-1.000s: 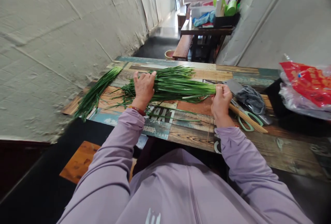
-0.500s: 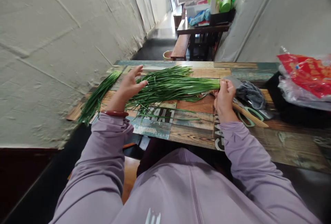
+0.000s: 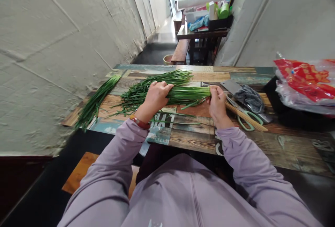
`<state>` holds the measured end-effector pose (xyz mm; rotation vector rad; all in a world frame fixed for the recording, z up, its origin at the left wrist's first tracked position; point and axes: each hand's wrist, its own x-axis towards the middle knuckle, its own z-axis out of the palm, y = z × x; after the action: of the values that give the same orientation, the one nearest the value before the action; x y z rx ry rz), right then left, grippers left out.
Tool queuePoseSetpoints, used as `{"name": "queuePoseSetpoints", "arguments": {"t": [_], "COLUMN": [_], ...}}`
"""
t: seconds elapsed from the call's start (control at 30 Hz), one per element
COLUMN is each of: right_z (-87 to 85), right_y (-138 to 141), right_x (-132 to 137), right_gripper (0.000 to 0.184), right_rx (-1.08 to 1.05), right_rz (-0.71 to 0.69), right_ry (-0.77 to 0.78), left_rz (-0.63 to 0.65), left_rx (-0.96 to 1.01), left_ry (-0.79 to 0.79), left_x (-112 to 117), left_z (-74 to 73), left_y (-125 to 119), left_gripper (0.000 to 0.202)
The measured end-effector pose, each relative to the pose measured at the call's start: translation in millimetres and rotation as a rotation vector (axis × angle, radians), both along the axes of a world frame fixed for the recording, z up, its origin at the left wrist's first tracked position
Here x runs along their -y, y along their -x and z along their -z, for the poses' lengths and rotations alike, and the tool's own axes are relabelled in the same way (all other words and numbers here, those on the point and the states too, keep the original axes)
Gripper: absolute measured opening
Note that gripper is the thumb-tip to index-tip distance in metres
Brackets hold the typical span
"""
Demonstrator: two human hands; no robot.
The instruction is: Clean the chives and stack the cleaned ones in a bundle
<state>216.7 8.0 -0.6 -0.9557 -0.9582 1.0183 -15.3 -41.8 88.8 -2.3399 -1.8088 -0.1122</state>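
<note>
Pinching the pale stem ends of a chive bunch (image 3: 190,93), the right hand (image 3: 217,104) closes at the right end of that bunch. At its left, the left hand (image 3: 156,97) lies over the leaves, fingers curled; whether they grip cannot be told. The bunch stretches across a patchwork wooden table (image 3: 192,138), with a chive pile (image 3: 171,77) just behind it. Well apart to its left lies a second chive bunch (image 3: 98,101). Right of it, past the right hand, are green-handled scissors (image 3: 255,115) and a grey cloth (image 3: 250,98).
</note>
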Motion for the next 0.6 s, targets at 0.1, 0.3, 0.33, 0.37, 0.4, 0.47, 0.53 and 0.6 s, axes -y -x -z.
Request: {"name": "queuePoseSetpoints", "arguments": {"t": [0.1,0.3,0.33,0.37,0.4,0.47,0.53,0.6], "right_z": [10.1,34.0,35.5,36.2,36.3,35.4,34.3,33.6], "right_y": [10,23,23,23,23,22,22,22], "right_x": [6,10,10,10,9,9,9,9], "right_gripper": [0.022,0.025,0.025,0.025,0.026,0.027,0.027,0.027], "right_rx": [0.07,0.416,0.487,0.548,0.596,0.65,0.667,0.676], "right_rz": [-0.03,-0.185,-0.194,-0.192,-0.184,-0.164,-0.158,-0.158], "right_ry": [0.04,0.111,0.094,0.077,0.064,0.058,0.067,0.066], "left_rz": [-0.013,0.034,0.043,0.052,0.066,0.087,0.078,0.062], "left_rx": [-0.072,-0.119,-0.069,-0.001,0.084,0.262,0.358,0.3], "left_ry": [-0.113,0.188,0.26,0.316,0.342,0.312,0.21,0.145], "left_x": [21,45,45,44,41,31,14,-6], "left_z": [-11.3,30.4,38.5,44.1,47.1,46.6,43.2,43.6], "left_y": [10,41,48,54,59,63,58,47], "left_gripper": [0.046,0.039,0.045,0.051,0.056,0.058,0.05,0.046]}}
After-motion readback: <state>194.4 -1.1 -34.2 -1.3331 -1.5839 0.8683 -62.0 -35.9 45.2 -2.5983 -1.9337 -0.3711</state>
